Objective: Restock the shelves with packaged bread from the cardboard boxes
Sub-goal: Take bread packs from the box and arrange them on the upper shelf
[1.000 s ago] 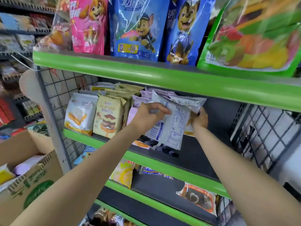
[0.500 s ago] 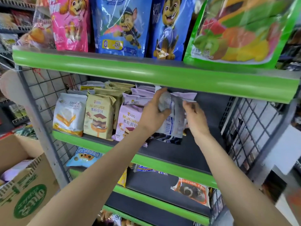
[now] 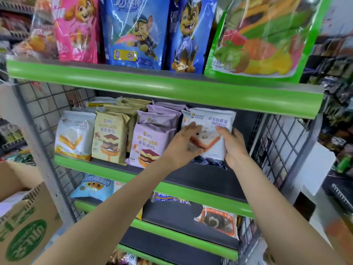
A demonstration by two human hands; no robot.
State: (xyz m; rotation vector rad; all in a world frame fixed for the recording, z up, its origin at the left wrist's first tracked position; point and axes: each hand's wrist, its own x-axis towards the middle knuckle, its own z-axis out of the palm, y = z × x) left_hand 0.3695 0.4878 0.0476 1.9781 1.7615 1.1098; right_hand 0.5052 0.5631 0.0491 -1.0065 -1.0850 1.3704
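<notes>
A white bread pack (image 3: 211, 121) printed with a toast slice stands upright on the middle shelf (image 3: 191, 174), front facing me, with another like it just behind. My left hand (image 3: 183, 144) lies across its left front with fingers fairly straight. My right hand (image 3: 232, 145) grips its right edge, thumb on the front. Left of it stand purple mousse packs (image 3: 149, 144), tan mousse packs (image 3: 108, 138) and a white pack (image 3: 73, 136). An open cardboard box (image 3: 24, 222) sits at lower left.
The green shelf lip above (image 3: 172, 88) hangs close over the packs. Wire mesh panels (image 3: 277, 150) close both shelf ends. Lower shelves hold a blue pack (image 3: 95, 188) and a chocolate swirl pack (image 3: 217, 221). Large cartoon bags (image 3: 131, 29) stand on the top shelf.
The pack was held with its back label toward me; both hands turned it and stood it upright on the shelf, front facing out. My view shifted slightly left.
</notes>
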